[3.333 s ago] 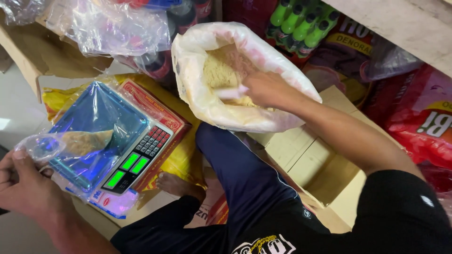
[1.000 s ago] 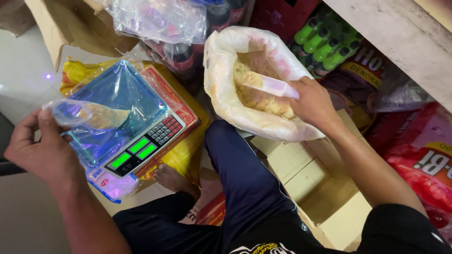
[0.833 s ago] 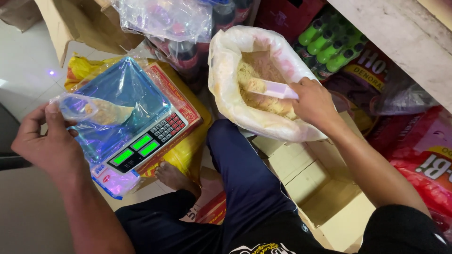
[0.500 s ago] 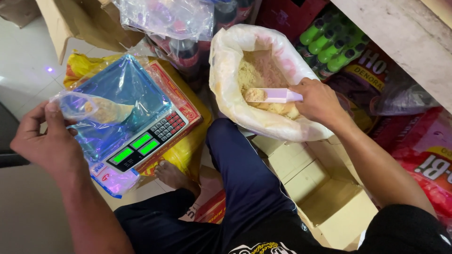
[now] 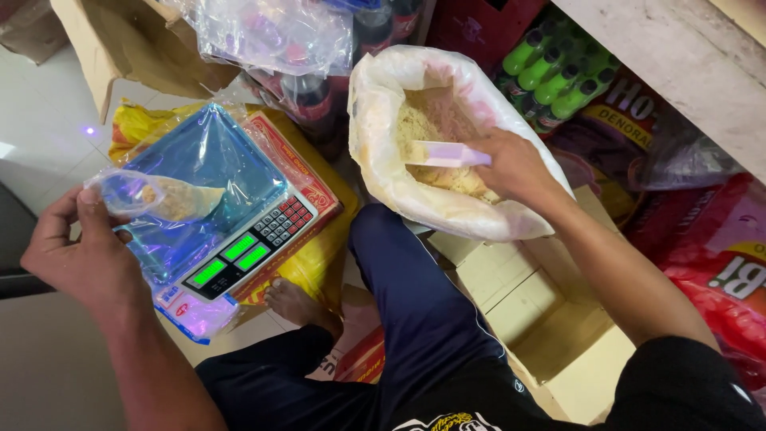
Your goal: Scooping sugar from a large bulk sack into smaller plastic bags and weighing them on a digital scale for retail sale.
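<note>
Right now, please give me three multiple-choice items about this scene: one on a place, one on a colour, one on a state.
1. Where does the small clear bag lie?
A. on the scale
B. inside the sack
C. on the cardboard box

2. What colour are the scale's lit displays?
A. red
B. green
C. white

3. What does the right hand hold?
A. nothing
B. a bottle
C. a scoop

Answers: 1 A, it rests on the scale platform, its mouth held by the left hand. 2 B, both windows glow green. 3 C, a pale scoop over the grain in the white sack.
</note>
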